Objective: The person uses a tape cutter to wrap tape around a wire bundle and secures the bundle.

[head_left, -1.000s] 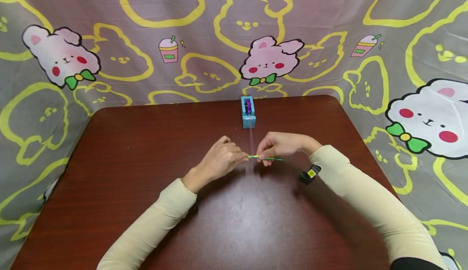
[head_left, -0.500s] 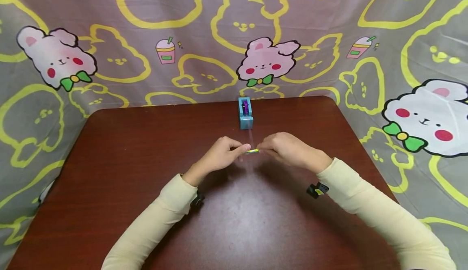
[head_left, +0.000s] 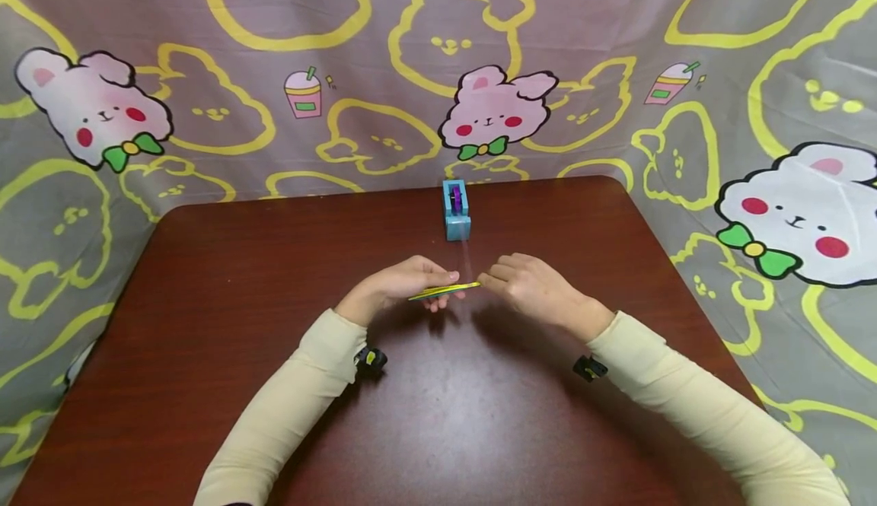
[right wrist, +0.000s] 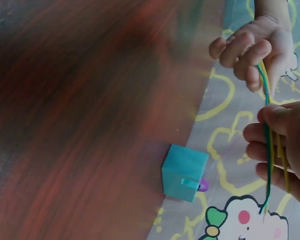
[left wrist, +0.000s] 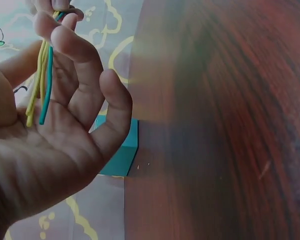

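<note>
Left hand (head_left: 404, 281) at 9 o'clock and right hand (head_left: 533, 287) at 3 pinch thin, bendy yellow-and-green strands (head_left: 445, 291), seemingly aligning them; next probably needs even tension.

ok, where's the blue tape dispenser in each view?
Head: tape dispenser just above centre, near far edge of table.
Left wrist: tape dispenser left of centre, partly behind the left hand.
Right wrist: tape dispenser right of centre, lower half.
Shared landmark: the yellow and green strings.

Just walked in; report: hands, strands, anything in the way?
Left hand pinching yellow and green strands; right hand too. Strands above table. Nothing seen blocking; blue tape dispenser beyond.
</note>
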`<act>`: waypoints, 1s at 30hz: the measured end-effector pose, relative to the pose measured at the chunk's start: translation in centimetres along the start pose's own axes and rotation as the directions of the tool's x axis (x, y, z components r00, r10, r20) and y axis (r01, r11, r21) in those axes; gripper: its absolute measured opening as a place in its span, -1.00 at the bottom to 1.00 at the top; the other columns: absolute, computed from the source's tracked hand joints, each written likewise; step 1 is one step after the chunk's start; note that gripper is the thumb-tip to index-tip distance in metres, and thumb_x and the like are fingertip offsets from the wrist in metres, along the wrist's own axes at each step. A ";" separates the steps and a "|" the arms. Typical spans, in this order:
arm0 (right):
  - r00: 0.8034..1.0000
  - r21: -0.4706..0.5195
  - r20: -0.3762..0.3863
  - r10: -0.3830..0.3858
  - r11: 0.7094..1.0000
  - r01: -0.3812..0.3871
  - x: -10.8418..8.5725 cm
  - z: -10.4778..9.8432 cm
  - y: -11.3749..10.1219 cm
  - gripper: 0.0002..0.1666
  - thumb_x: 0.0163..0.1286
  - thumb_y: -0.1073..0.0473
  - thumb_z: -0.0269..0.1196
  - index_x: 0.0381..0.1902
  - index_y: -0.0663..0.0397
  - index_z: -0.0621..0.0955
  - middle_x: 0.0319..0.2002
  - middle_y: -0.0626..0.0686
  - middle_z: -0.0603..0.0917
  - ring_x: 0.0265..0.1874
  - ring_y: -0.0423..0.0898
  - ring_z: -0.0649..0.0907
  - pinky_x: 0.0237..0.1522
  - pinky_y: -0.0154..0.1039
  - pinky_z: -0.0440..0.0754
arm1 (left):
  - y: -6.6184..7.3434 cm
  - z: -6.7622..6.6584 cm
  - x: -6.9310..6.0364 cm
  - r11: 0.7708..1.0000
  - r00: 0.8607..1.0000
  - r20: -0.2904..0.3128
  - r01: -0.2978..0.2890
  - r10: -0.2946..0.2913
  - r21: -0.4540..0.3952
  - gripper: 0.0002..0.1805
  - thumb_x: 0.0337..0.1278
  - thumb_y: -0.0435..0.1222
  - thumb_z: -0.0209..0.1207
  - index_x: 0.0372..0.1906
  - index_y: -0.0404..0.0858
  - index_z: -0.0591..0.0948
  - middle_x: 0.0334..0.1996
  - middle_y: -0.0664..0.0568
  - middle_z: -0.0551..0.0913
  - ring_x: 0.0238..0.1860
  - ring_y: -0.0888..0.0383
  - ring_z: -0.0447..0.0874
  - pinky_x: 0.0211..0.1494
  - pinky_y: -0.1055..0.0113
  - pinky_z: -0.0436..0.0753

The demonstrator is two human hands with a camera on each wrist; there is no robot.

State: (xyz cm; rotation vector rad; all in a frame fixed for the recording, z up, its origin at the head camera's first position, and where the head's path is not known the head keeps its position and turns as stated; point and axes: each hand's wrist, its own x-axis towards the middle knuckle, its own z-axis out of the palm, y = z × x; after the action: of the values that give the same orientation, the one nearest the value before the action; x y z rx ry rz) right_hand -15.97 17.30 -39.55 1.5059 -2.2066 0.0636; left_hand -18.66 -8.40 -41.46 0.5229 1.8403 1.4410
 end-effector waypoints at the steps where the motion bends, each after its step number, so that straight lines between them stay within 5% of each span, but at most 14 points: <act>1: 1.000 -0.006 -0.011 -0.005 1.000 0.005 0.0 0.1 0.0 -0.77 0.18 0.45 0.40 -0.17 0.23 0.72 -0.37 0.01 0.69 -0.39 -0.04 0.60 -0.34 -0.19 0.55 | 0.0 -0.1 0.0 1.000 1.000 0.006 -0.003 0.003 0.003 -0.55 0.56 -0.20 0.01 0.00 -0.58 0.66 -0.58 0.00 0.62 -0.52 0.21 0.55 -0.33 0.30 0.60; 8: 1.000 0.016 -0.029 -0.008 1.000 0.009 0.0 0.3 -0.1 -0.75 0.16 0.46 0.40 -0.17 0.24 0.72 -0.38 0.01 0.68 -0.40 -0.04 0.60 -0.37 -0.19 0.55 | 0.0 0.0 -0.2 0.999 1.000 0.000 -0.020 0.020 0.039 -0.66 0.47 -0.30 0.14 -0.05 -0.57 0.68 -0.57 -0.01 0.63 -0.50 0.19 0.54 -0.29 0.28 0.56; 12: 0.997 0.158 0.023 0.071 0.985 -0.073 0.3 0.0 0.1 -0.80 0.22 0.43 0.39 -0.18 0.18 0.75 -0.39 -0.03 0.66 -0.40 -0.10 0.59 -0.36 -0.24 0.57 | 0.2 0.4 -0.4 0.991 0.995 -0.067 -0.069 0.077 0.117 -0.72 0.42 -0.35 0.18 -0.14 -0.56 0.72 -0.60 -0.05 0.64 -0.52 0.18 0.53 -0.32 0.23 0.55; 15: 0.982 0.334 0.100 0.162 0.924 -0.186 0.6 -0.3 0.5 -0.83 0.27 0.39 0.40 -0.18 0.14 0.78 -0.37 -0.05 0.68 -0.37 -0.18 0.61 -0.31 -0.26 0.62 | 0.5 0.8 -0.6 0.976 0.982 -0.131 -0.107 0.133 0.192 -0.77 0.38 -0.39 0.21 -0.20 -0.54 0.74 -0.62 -0.07 0.63 -0.53 0.14 0.54 -0.33 0.22 0.56; 18: 0.949 0.497 0.218 0.229 0.810 -0.310 1.2 -0.8 1.1 -0.85 0.30 0.35 0.40 -0.17 0.13 0.79 -0.32 -0.06 0.74 -0.33 -0.22 0.67 -0.24 -0.24 0.65 | 0.8 1.3 -1.0 0.937 0.958 -0.191 -0.146 0.214 0.317 -0.81 0.35 -0.40 0.24 -0.22 -0.48 0.76 -0.61 -0.10 0.64 -0.53 0.09 0.56 -0.41 0.34 0.51; 20: 0.912 0.591 0.331 0.244 0.700 -0.402 1.7 -1.2 1.8 -0.87 0.33 0.32 0.38 -0.18 0.11 0.79 -0.31 -0.08 0.76 -0.35 -0.18 0.68 -0.26 -0.23 0.66 | 0.9 1.7 -1.2 0.875 0.932 -0.210 -0.176 0.295 0.450 -0.83 0.33 -0.38 0.26 -0.22 -0.43 0.78 -0.56 -0.12 0.68 -0.53 0.12 0.54 -0.45 0.40 0.47; 21: 0.890 0.625 0.389 0.239 0.641 -0.446 1.9 -1.4 2.2 -0.88 0.35 0.30 0.37 -0.18 0.09 0.79 -0.31 -0.08 0.76 -0.37 -0.16 0.67 -0.29 -0.24 0.65 | 0.9 1.8 -1.3 0.822 0.915 -0.205 -0.193 0.348 0.535 -0.84 0.33 -0.36 0.27 -0.21 -0.39 0.79 -0.52 -0.09 0.71 -0.52 0.15 0.57 -0.43 0.40 0.48; 26: 0.751 0.675 0.646 0.137 0.358 -0.645 2.7 -1.1 4.9 -0.84 0.48 0.18 0.27 -0.22 0.00 0.80 -0.41 0.07 0.74 -0.51 -0.10 0.53 -0.42 -0.23 0.51 | 0.6 2.2 -1.5 0.462 0.802 -0.117 -0.211 0.585 0.862 -0.88 0.28 -0.26 0.33 -0.24 -0.20 0.83 -0.40 0.14 0.76 -0.42 0.29 0.64 -0.17 0.24 0.49; 28: 0.702 0.667 0.706 0.093 0.247 -0.703 2.7 -0.5 5.8 -0.77 0.52 0.14 0.22 -0.20 0.05 0.79 -0.37 0.18 0.74 -0.49 -0.06 0.57 -0.36 -0.19 0.55 | 0.4 2.3 -1.5 0.384 0.768 -0.092 -0.209 0.634 0.899 -0.90 0.26 -0.26 0.35 -0.26 -0.17 0.82 -0.42 0.16 0.74 -0.42 0.28 0.65 -0.15 0.17 0.45; 30: 0.657 0.648 0.752 0.056 0.122 -0.752 2.6 0.3 6.6 -0.70 0.55 0.12 0.17 -0.13 0.19 0.77 -0.30 0.24 0.75 -0.40 0.01 0.65 -0.22 -0.13 0.62 | 0.4 2.4 -1.5 0.351 0.741 -0.084 -0.212 0.666 0.912 -0.92 0.24 -0.27 0.36 -0.27 -0.17 0.82 -0.45 0.17 0.71 -0.44 0.28 0.64 -0.14 0.16 0.44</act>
State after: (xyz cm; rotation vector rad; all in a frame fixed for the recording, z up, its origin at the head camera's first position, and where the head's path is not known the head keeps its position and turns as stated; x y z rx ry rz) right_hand -22.72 17.58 -37.40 1.2534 -3.3494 1.7478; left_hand -15.91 -7.79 -40.92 1.4189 2.9913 0.8044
